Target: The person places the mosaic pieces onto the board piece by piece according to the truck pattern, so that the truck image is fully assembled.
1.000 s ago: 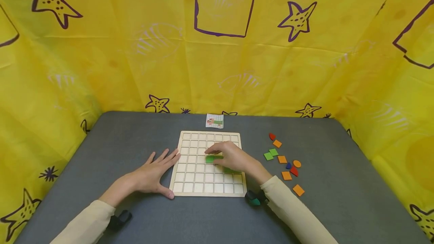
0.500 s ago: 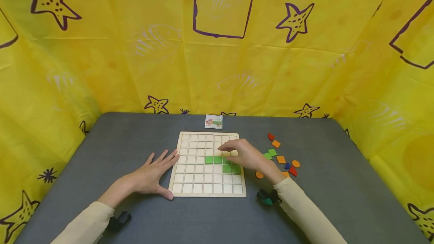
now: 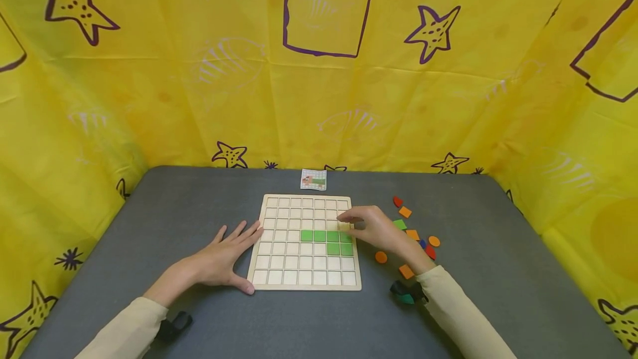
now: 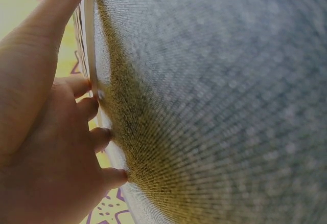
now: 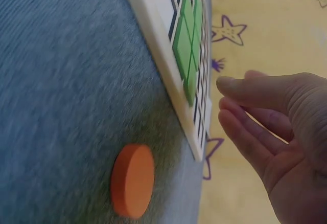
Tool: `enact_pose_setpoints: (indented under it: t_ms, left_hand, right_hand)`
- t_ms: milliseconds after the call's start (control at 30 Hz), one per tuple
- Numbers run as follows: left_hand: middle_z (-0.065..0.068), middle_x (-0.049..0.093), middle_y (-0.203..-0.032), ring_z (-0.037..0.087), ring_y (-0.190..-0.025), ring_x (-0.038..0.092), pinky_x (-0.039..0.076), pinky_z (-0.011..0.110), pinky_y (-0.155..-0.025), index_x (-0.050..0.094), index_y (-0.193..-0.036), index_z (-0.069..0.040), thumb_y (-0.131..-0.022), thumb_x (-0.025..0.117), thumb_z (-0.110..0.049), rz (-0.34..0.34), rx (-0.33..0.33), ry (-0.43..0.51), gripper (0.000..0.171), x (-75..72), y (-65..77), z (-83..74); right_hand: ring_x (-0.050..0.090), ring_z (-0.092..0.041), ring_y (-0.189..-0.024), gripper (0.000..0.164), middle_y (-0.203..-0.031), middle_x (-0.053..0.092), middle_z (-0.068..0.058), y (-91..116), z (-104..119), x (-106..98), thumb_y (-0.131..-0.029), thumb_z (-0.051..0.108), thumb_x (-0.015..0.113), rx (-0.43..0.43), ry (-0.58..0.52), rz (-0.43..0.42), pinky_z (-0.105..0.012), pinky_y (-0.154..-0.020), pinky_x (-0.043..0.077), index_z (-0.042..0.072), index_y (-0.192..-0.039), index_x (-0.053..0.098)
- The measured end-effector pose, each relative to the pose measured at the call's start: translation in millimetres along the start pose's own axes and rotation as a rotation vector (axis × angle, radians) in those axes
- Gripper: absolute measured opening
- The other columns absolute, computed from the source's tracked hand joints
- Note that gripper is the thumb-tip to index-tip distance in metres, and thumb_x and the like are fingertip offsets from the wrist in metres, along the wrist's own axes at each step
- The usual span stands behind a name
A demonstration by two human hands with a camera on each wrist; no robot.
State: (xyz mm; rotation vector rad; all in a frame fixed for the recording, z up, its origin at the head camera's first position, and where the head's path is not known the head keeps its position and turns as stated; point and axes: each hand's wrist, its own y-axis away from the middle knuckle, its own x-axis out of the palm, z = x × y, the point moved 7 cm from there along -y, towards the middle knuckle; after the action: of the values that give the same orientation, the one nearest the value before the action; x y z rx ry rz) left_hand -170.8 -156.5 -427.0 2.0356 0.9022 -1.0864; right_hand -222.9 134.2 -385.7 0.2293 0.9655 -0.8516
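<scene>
A pale wooden grid board lies on the table, with several green square tiles in its cells, a row with two more under its right end. My left hand is spread flat on the table, with fingertips and thumb against the board's left edge; the left wrist view shows the fingers along the cloth. My right hand hovers over the board's right edge beside the row's last tile. In the right wrist view its thumb and fingers are loosely bent and apart, holding nothing.
An orange disc lies right of the board. Farther right are scattered orange squares, a green square, red pieces, a blue piece and another orange disc. A small picture card lies behind the board. Yellow cloth surrounds the table.
My right hand has moved right along the green row to the board's right edge, uncovering the tiles. The left hand has stayed at the left edge.
</scene>
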Motion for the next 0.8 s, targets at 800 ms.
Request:
enact_pose_setpoints:
  t_ms: [800]
  left_hand:
    - [0.009, 0.009, -0.164, 0.041, -0.148, 0.005, -0.001, 0.07, -0.11, 0.019, -0.157, -0.008, -0.063, 0.076, -0.07, -0.005, 0.008, 0.0, 0.126, 0.1, 0.3, -1.7]
  right_hand:
    - [0.066, -0.03, -0.105, 0.04, -0.115, 0.07, -0.011, 43, -41, -33, -0.081, -0.003, 0.076, 0.12, 0.043, -0.044, -0.045, -0.089, 0.053, -0.001, -0.12, 0.068]
